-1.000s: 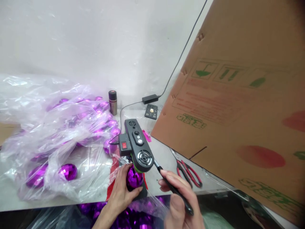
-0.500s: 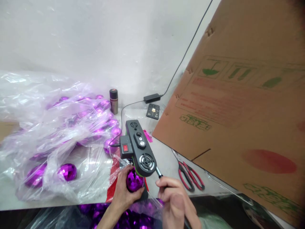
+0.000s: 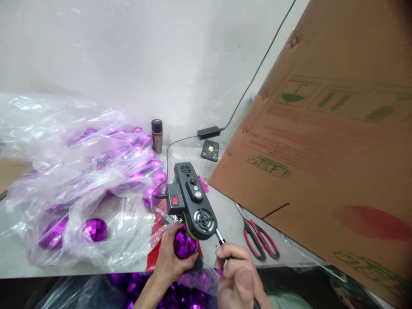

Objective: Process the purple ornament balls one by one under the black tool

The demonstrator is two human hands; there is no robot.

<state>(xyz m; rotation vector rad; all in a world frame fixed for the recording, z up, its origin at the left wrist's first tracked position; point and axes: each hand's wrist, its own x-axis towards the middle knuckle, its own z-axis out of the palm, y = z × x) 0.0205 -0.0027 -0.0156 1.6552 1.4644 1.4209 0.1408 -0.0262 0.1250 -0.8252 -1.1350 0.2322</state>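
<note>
My left hand (image 3: 170,255) is wrapped round a shiny purple faceted ball (image 3: 186,243), fingers behind it and thumb along its near side. Just above the ball is the near end of a black electric device (image 3: 196,201) with round vents, a side box and a red switch. In my right hand (image 3: 240,270) is a slim tool (image 3: 220,235) with a silver neck and a dark handle, pinched between thumb and fingers. Its tip is hidden behind the device, so I cannot tell its exact kind or whether it touches the ball.
Clear plastic bagging (image 3: 83,180) covers many purple balls on the left. Red-handled scissors (image 3: 260,240) lie right of my hands, beside a large cardboard box (image 3: 309,150). Behind are a dark-capped can (image 3: 157,136), a power adapter (image 3: 208,132) and a black card-like object (image 3: 210,150).
The whole view has shifted slightly, so things appear a little further right. Both hands keep nearly the same hold and place by the device.
</note>
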